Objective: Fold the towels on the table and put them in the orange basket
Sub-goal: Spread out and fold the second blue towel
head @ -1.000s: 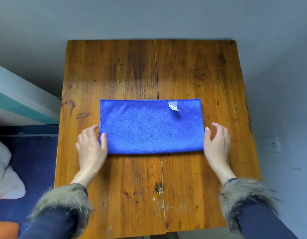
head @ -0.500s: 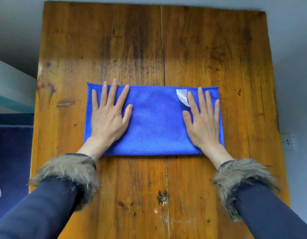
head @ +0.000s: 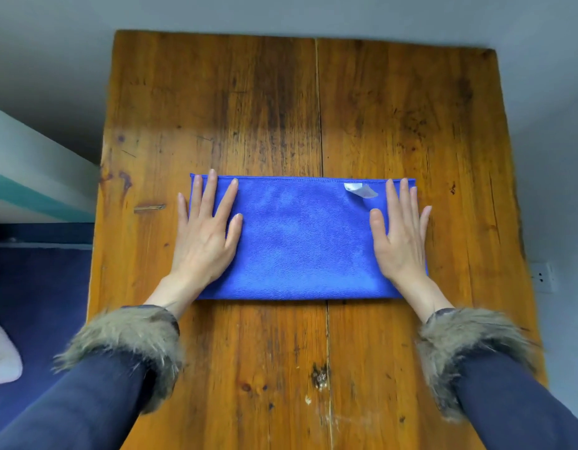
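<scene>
Hands slid outward, flat palms [head: 205,237] [head: 399,237] pressing towel [head: 304,241] ends.

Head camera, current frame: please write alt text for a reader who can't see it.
Two bare hands, the left hand and right hand, lie palm-down and open on either end of a folded blue towel spread flat on a worn wooden table. A small white tag sits near the towel's far edge. Fur-trimmed dark sleeves frame the view.

Domestic room: worn wooden table [head: 313,108] against plain grey wall [head: 281,11], wall socket [head: 542,277] at right, blue carpet [head: 37,287] at left.
</scene>
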Tool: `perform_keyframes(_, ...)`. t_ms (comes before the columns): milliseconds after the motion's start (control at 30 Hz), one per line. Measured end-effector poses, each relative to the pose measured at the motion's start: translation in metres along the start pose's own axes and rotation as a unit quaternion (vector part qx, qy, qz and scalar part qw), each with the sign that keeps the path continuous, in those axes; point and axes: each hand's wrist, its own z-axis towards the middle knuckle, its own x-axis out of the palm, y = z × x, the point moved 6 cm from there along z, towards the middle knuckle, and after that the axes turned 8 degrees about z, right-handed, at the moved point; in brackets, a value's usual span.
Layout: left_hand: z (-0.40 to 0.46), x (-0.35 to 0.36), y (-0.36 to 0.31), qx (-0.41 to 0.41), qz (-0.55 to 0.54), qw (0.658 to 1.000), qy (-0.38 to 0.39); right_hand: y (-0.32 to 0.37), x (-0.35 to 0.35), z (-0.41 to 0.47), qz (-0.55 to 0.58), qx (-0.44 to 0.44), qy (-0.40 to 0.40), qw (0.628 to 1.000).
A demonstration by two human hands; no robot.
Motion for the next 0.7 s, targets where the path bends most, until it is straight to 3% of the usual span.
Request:
perform_keyframes(67,-0.013,-0.012,0.003,-0.02,-0.045,0.998,-0.05,0.019,-0.007,-0.007,0.015,-0.022,-0.045,0.999)
perform_keyframes(133,-0.029,-0.023,0.015,-0.095,-0.066,0.988,-0.106,0.051,0.001,-0.02,-0.01,-0.092,-0.05,0.994)
perform_keyframes(233,-0.045,-0.018,0.04,-0.266,-0.115,0.954,-0.073,0.095,0.042,-0.042,-0.084,-0.2,-0.006,0.976)
perform_keyframes(300,-0.044,-0.015,0.048,-0.321,-0.132,0.937,-0.033,0.104,0.068,-0.047,-0.121,-0.193,0.027,0.973)
perform_keyframes(400,-0.034,-0.013,0.052,-0.328,-0.129,0.936,0.012,0.095,0.085,-0.045,-0.143,-0.124,0.053,0.98)
perform_keyframes(567,-0.028,-0.014,0.052,-0.327,-0.113,0.935,0.071,0.091,0.089,-0.046,-0.182,-0.109,0.063,0.975)
perform_keyframes(700,-0.023,-0.024,0.043,-0.265,-0.104,0.958,0.043,0.091,0.091,-0.046,-0.2,-0.101,0.069,0.972)
